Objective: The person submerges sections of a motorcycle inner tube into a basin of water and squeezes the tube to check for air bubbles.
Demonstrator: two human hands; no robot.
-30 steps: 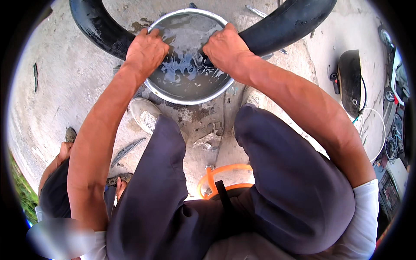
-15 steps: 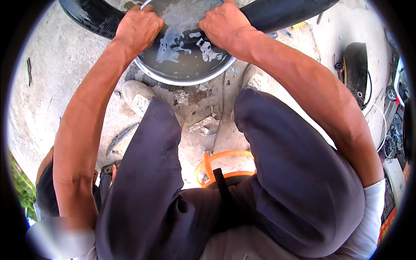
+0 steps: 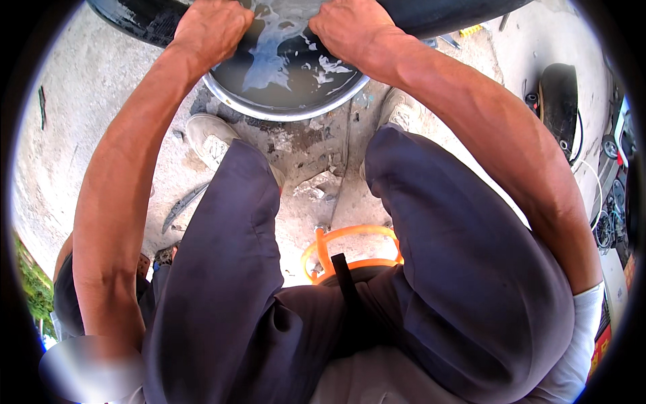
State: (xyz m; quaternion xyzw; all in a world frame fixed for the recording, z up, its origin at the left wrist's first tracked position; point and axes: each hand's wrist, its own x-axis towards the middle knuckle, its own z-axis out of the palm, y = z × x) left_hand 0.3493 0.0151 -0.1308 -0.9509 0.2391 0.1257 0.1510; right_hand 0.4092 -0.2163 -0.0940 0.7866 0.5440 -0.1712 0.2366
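Observation:
A round metal basin (image 3: 282,116) of murky water stands on the ground in front of my feet. A thick black inner tube (image 3: 451,13) reaches across it, running out past both sides and beyond the top edge of view. On the left side of the basin my left hand (image 3: 212,28) is closed round the tube. Opposite it, my right hand (image 3: 351,28) grips the tube with fingers curled. Between my fists, part of the tube seems to lie in the water, where pale reflections hide its outline.
Beneath me is an orange round-framed stool (image 3: 360,231). A curved dark strip (image 3: 183,207) lies left of my leg. On the right are a black tyre piece (image 3: 560,108), a white cord (image 3: 597,185) and a yellow item (image 3: 471,31). Another person (image 3: 67,289) is at the lower left.
The whole scene has shifted slightly upward in view, hands and basin together. The reflections on the water have changed shape. Both hands keep their hold on the tube.

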